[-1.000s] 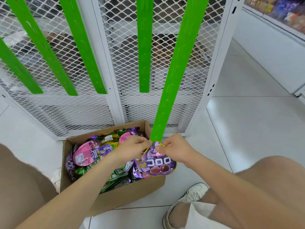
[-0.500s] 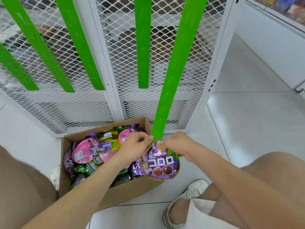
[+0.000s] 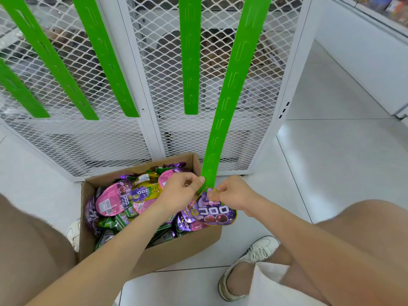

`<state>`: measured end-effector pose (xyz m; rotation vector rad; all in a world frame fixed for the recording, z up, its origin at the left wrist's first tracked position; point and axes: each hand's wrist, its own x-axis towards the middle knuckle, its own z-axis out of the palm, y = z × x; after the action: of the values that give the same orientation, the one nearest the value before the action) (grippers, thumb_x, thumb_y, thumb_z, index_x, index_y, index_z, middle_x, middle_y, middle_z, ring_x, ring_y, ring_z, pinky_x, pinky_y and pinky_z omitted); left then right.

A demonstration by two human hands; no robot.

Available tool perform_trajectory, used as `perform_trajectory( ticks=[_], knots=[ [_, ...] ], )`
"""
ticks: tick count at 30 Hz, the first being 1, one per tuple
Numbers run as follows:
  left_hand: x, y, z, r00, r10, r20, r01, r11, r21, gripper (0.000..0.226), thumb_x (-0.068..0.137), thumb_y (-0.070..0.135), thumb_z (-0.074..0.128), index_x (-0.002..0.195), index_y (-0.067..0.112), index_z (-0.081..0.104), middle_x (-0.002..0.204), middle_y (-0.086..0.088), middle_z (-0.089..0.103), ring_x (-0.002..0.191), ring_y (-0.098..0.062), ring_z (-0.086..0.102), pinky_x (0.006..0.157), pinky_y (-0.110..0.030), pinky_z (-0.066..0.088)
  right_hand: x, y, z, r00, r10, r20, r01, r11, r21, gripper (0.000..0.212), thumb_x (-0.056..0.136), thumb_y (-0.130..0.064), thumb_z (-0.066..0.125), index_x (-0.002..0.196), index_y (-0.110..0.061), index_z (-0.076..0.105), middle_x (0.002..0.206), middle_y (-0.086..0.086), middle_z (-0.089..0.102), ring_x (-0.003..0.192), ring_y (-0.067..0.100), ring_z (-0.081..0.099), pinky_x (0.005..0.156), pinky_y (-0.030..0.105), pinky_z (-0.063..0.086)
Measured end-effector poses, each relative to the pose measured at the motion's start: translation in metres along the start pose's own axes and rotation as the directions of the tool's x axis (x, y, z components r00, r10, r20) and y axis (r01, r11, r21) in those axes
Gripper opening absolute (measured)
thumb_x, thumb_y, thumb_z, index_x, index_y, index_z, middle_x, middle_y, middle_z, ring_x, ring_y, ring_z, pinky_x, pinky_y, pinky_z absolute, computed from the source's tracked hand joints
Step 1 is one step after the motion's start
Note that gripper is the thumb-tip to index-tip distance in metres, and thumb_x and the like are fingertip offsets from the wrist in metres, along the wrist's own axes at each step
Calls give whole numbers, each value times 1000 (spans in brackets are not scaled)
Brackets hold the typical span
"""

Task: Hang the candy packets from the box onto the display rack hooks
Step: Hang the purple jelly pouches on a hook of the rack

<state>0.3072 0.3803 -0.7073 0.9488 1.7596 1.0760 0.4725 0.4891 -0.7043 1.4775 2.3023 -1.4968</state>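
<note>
Mesh rack [image 3: 165, 85] is noted across the top, with shorter green strips hung on its left and middle panels. Cardboard box [image 3: 176, 248] is set on the tiled floor [image 3: 331, 173] just below the rack's lower edge. The box is filled with loose candy packets [image 3: 110, 200] in pink, purple, green and yellow, heaped flat up to its rim. Left hand [image 3: 181, 193] is held over the box's right side, with thumb and fingers pinched on the bottom end of the long green strip [image 3: 229, 102], which is pulled forward off the mesh. Purple packet [image 3: 214, 214] is seen outside the heap, above the box's right front corner, its top edge brought up against the strip's bottom end; whether it is hooked on cannot be told. Right hand [image 3: 234, 195] is closed in a pinch on that packet's top edge. A white shoe [image 3: 249, 261] is noted on the floor right of the box.
</note>
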Motion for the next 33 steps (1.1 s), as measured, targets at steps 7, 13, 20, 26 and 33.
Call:
perform_trajectory(
  ticks=[7, 13, 20, 26, 33],
  knots=[
    [3, -3, 3, 995, 79, 63, -85, 992, 95, 17, 108, 27, 60, 103, 18, 74, 90, 4, 76, 84, -13, 70, 89, -39, 57, 12, 10, -2, 989, -146, 3, 141, 954, -266, 18, 93, -34, 72, 86, -19, 78, 75, -1, 66, 71, 22, 57, 65, 32, 41],
    [5, -37, -8, 998, 55, 30, -63, 829, 556, 24, 99, 4, 56, 111, 17, 73, 111, 2, 74, 104, -18, 68, 90, -34, 56, 32, 20, -26, 995, -69, -71, 28, 884, -467, 25, 95, -28, 61, 95, -4, 70, 96, 20, 73, 94, 41, 67, 78, 39, 54],
    [-17, -71, 8, 901, -184, 392, -199, 628, 752, 28, 83, 57, 73, 94, 32, 74, 94, 14, 72, 88, -11, 68, 76, -35, 58, 44, 38, -47, 974, 85, -209, -181, 846, -502, 27, 101, -26, 55, 114, -3, 63, 121, 25, 67, 112, 44, 64, 79, 34, 46],
    [-14, -74, 5, 862, -198, 466, -260, 617, 743, 16, 87, 33, 79, 101, 26, 80, 102, 11, 77, 93, -10, 70, 79, -26, 56, 37, 37, -52, 956, 130, -264, -240, 863, -445, 25, 106, -22, 55, 114, 1, 59, 121, 28, 65, 115, 43, 61, 75, 34, 41],
    [-9, -81, -3, 998, -58, 10, 27, 589, 807, 22, 95, 45, 71, 93, 25, 62, 96, 1, 63, 73, -20, 61, 61, -38, 52, 22, 10, -35, 970, 217, -105, -231, 707, -668, 38, 95, -13, 57, 132, -2, 55, 131, 19, 61, 120, 36, 63, 92, 36, 53]
  ],
)
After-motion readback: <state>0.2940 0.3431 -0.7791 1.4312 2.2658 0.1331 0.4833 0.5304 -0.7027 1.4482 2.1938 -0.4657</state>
